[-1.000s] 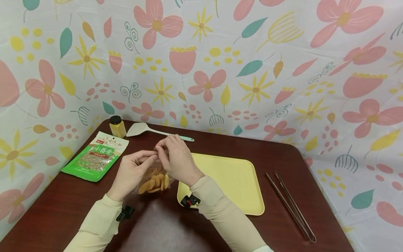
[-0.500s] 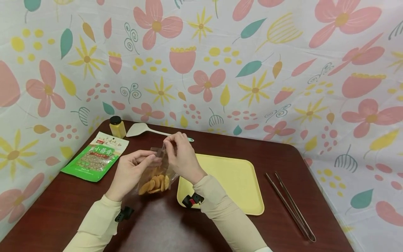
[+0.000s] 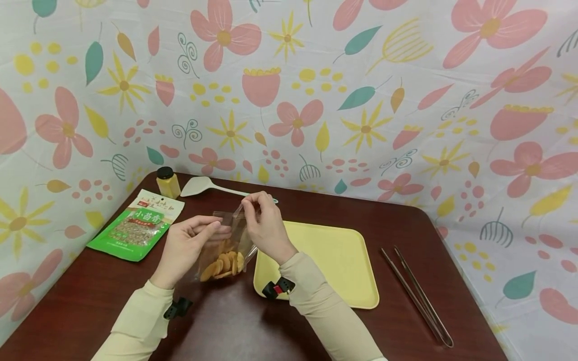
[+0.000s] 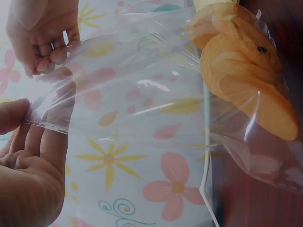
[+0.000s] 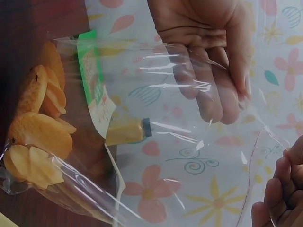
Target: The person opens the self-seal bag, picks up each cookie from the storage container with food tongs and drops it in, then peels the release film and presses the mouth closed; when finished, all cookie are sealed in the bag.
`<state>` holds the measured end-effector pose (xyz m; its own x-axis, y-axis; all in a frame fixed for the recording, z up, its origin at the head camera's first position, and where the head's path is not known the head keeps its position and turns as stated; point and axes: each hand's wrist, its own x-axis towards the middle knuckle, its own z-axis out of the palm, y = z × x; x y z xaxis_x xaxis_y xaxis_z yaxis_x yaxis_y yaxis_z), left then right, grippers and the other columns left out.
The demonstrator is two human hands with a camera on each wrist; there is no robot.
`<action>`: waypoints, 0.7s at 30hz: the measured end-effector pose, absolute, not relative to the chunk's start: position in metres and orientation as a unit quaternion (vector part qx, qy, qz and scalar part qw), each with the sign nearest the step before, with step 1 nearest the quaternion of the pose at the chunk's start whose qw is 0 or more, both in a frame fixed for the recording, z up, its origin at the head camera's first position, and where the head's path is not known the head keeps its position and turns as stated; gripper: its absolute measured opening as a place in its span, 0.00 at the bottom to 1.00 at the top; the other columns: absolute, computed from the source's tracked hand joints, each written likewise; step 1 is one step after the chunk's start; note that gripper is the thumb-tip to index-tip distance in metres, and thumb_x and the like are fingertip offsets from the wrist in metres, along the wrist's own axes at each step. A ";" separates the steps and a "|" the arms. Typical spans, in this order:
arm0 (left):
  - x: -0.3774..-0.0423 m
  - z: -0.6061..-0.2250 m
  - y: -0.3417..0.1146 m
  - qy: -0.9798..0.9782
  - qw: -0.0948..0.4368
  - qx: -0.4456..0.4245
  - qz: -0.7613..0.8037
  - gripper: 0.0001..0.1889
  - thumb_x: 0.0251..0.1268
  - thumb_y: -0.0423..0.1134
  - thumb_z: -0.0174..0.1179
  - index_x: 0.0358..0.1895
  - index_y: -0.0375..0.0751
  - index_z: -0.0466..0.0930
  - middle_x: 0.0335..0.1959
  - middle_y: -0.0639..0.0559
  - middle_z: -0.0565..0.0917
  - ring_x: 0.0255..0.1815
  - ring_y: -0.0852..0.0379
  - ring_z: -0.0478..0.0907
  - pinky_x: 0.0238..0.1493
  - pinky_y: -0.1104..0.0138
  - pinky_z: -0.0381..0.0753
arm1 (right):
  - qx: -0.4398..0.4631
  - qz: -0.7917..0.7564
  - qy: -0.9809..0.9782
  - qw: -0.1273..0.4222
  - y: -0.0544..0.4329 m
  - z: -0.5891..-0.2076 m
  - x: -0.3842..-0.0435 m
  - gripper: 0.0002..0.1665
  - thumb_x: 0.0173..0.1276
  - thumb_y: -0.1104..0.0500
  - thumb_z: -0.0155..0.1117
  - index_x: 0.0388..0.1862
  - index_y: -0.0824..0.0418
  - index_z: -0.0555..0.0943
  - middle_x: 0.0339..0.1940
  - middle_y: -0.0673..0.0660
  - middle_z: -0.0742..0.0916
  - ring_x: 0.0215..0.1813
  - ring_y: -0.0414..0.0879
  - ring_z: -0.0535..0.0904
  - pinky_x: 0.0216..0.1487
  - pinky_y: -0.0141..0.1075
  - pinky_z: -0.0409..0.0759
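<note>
Between my hands hangs a clear plastic bag with several round orange-yellow crackers in its bottom. My left hand pinches the bag's upper left part between thumb and fingers, and the fingers show through the film in the right wrist view. At the upper right corner my right hand pinches the rim. Seen from the left wrist, the bag's film is spread between the two hands. From the right wrist, the crackers lie gathered at the end away from the hands.
A yellow tray lies right of the bag, with metal tongs beyond it. At the left are a green seasoning packet and a black-capped jar. A white spatula lies along the table's back edge, before a flowered cloth.
My right hand has moved a little right and away from my left hand. The bag's top, bunched between the fingers before, is now spread out. The left hand has barely moved.
</note>
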<state>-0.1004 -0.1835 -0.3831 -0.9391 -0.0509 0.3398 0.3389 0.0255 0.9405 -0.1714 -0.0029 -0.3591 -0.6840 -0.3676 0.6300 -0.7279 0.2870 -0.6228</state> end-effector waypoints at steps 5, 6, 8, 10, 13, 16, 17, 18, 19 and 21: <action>-0.101 -0.384 -0.184 -0.698 0.140 -0.099 -0.695 0.14 0.71 0.37 0.58 0.49 0.27 0.80 0.38 0.35 0.86 0.38 0.41 0.85 0.40 0.57 0.84 | 0.337 0.500 -0.777 0.179 0.001 -0.360 -0.173 0.08 0.78 0.58 0.50 0.43 0.61 0.74 0.35 0.54 0.77 0.34 0.44 0.71 0.35 0.36 0.72; -0.101 -0.384 -0.185 -0.698 0.140 -0.099 -0.695 0.14 0.71 0.37 0.58 0.49 0.27 0.80 0.39 0.34 0.86 0.38 0.41 0.85 0.40 0.57 0.84 | 0.333 0.505 -0.776 0.177 0.001 -0.360 -0.174 0.09 0.79 0.58 0.50 0.43 0.62 0.74 0.35 0.54 0.77 0.34 0.45 0.71 0.35 0.37 0.72; -0.101 -0.384 -0.185 -0.696 0.140 -0.098 -0.697 0.14 0.71 0.37 0.58 0.49 0.27 0.80 0.39 0.34 0.86 0.38 0.41 0.85 0.40 0.57 0.84 | 0.326 0.515 -0.774 0.173 0.004 -0.361 -0.175 0.09 0.79 0.57 0.49 0.44 0.62 0.74 0.36 0.55 0.77 0.34 0.45 0.71 0.34 0.39 0.73; -0.101 -0.384 -0.185 -0.695 0.140 -0.097 -0.699 0.14 0.71 0.37 0.58 0.49 0.27 0.80 0.39 0.34 0.86 0.38 0.41 0.86 0.40 0.56 0.84 | 0.316 0.523 -0.774 0.168 0.006 -0.361 -0.177 0.10 0.79 0.57 0.49 0.44 0.62 0.74 0.36 0.55 0.77 0.33 0.46 0.72 0.34 0.41 0.73; -0.101 -0.384 -0.186 -0.695 0.138 -0.096 -0.699 0.15 0.71 0.38 0.58 0.50 0.27 0.80 0.39 0.35 0.86 0.39 0.42 0.86 0.40 0.57 0.84 | 0.298 0.534 -0.774 0.162 0.010 -0.362 -0.180 0.10 0.79 0.56 0.49 0.45 0.62 0.75 0.35 0.54 0.78 0.33 0.46 0.72 0.33 0.39 0.72; -0.101 -0.385 -0.187 -0.699 0.136 -0.094 -0.696 0.15 0.71 0.39 0.58 0.50 0.28 0.80 0.40 0.35 0.86 0.39 0.43 0.86 0.41 0.58 0.84 | 0.283 0.545 -0.774 0.155 0.014 -0.363 -0.182 0.11 0.79 0.55 0.49 0.45 0.61 0.75 0.35 0.54 0.79 0.32 0.46 0.73 0.32 0.37 0.72; -0.101 -0.385 -0.187 -0.698 0.135 -0.093 -0.697 0.15 0.71 0.39 0.58 0.50 0.28 0.80 0.40 0.36 0.86 0.39 0.43 0.86 0.41 0.58 0.84 | 0.279 0.549 -0.773 0.154 0.015 -0.363 -0.182 0.11 0.79 0.55 0.49 0.45 0.61 0.75 0.35 0.54 0.79 0.32 0.46 0.73 0.32 0.37 0.72; -0.101 -0.385 -0.187 -0.698 0.134 -0.092 -0.697 0.15 0.71 0.39 0.58 0.50 0.28 0.79 0.40 0.36 0.86 0.39 0.43 0.86 0.41 0.58 0.83 | 0.277 0.551 -0.772 0.154 0.017 -0.363 -0.183 0.12 0.79 0.55 0.49 0.46 0.61 0.75 0.35 0.54 0.79 0.32 0.45 0.73 0.32 0.37 0.72; -0.101 -0.385 -0.188 -0.698 0.133 -0.092 -0.697 0.16 0.71 0.39 0.58 0.50 0.28 0.79 0.40 0.36 0.86 0.39 0.43 0.86 0.41 0.58 0.83 | 0.274 0.553 -0.771 0.155 0.018 -0.363 -0.183 0.12 0.79 0.54 0.49 0.46 0.62 0.75 0.35 0.54 0.79 0.32 0.45 0.73 0.32 0.36 0.72; -0.101 -0.385 -0.188 -0.695 0.133 -0.092 -0.701 0.16 0.71 0.39 0.58 0.50 0.27 0.79 0.40 0.35 0.86 0.39 0.43 0.86 0.42 0.58 0.83 | 0.269 0.557 -0.770 0.156 0.020 -0.359 -0.181 0.13 0.79 0.55 0.48 0.46 0.64 0.75 0.36 0.56 0.79 0.31 0.46 0.73 0.32 0.35 0.71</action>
